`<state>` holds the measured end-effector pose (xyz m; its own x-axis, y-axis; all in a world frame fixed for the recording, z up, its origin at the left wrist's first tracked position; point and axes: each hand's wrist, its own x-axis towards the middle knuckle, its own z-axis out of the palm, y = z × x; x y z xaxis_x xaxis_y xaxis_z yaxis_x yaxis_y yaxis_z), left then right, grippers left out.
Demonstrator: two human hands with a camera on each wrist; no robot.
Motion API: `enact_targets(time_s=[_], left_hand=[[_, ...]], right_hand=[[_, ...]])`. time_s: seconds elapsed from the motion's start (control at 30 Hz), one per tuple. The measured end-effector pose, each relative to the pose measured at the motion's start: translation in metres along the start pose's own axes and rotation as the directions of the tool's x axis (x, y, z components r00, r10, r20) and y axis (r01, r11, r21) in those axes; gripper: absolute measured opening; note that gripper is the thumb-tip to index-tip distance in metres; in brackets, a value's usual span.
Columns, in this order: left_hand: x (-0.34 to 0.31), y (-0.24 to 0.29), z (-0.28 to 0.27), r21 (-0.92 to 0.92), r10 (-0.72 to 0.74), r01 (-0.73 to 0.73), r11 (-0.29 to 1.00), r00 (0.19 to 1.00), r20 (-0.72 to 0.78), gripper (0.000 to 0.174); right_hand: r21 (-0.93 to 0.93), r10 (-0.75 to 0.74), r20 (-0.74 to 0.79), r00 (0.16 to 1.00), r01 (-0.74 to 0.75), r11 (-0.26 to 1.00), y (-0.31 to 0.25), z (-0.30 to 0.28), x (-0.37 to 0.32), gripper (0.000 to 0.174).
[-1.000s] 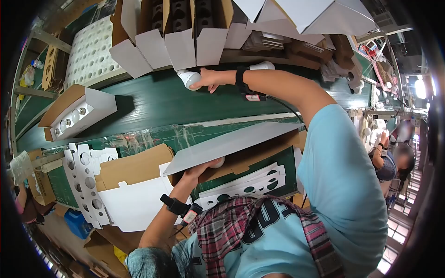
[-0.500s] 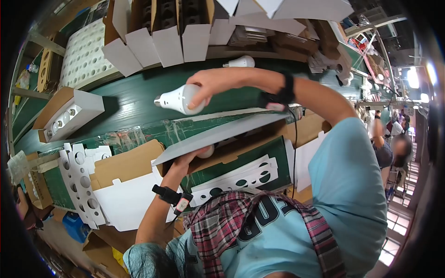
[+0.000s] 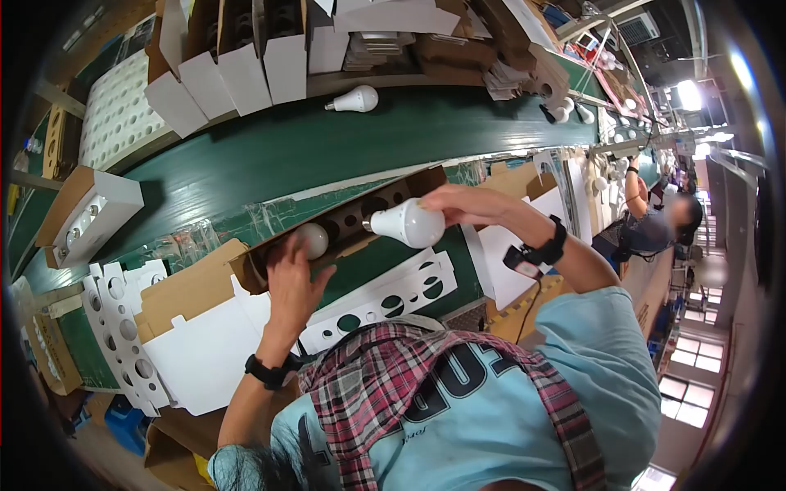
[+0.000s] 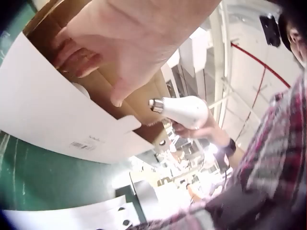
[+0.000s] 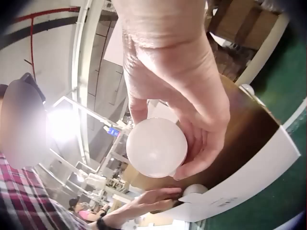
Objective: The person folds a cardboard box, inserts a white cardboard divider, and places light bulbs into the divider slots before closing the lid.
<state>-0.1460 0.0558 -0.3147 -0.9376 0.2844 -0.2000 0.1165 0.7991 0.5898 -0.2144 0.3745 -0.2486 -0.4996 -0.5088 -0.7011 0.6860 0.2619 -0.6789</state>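
Note:
In the head view, my right hand (image 3: 471, 204) grips a white bulb (image 3: 413, 223) by its round end, metal base pointing left, above the right part of an open long box (image 3: 266, 260). That box holds an insert with round holes. At the box's left end my left hand (image 3: 293, 286) has its fingers spread over another bulb (image 3: 314, 240); whether they touch it I cannot tell. The left wrist view shows my left hand (image 4: 120, 43) reaching inside the box wall (image 4: 57, 100), thumb apart. In the right wrist view the held bulb (image 5: 157, 147) faces the camera.
A loose bulb (image 3: 357, 99) lies on the green surface (image 3: 246, 155). At the left stands a box with bulbs (image 3: 115, 200); upright open boxes (image 3: 244, 82) line the back. Cut-out white inserts (image 3: 123, 335) and flat white card (image 3: 205, 360) lie near the front left. Another person (image 3: 647, 217) is at the right.
My right hand has carried the bulb from the green surface toward me, over the box. The box has tipped so its inside shows, and my left hand has moved from its underside to its opening.

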Motion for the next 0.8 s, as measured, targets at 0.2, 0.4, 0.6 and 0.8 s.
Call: enact_targets(time_s=[0.2,0.4,0.6,0.8], left_hand=[[0.011,-0.010,0.043,0.151,0.387,-0.369,0.917,0.915,-0.115,0.038],[0.013,-0.009,0.042,0.159,0.388,-0.367,0.917,0.911,-0.138,0.038],[0.012,-0.007,0.045,0.117,0.373,-0.358,0.926,0.914,-0.157,0.036],[0.010,-0.004,0.041,0.104,0.367,-0.355,0.929,0.921,-0.128,0.035]], right_hand=[[-0.143,-0.006,-0.061,0.998,-0.003,0.990,0.001,0.005,0.045,0.057],[-0.260,0.148,-0.216,0.965,-0.203,0.944,0.005,0.015,0.090,0.053],[-0.263,0.020,-0.195,0.981,-0.072,0.962,0.017,0.030,0.104,0.052],[-0.274,-0.060,-0.160,0.985,0.014,0.962,0.034,0.030,0.122,0.051]])
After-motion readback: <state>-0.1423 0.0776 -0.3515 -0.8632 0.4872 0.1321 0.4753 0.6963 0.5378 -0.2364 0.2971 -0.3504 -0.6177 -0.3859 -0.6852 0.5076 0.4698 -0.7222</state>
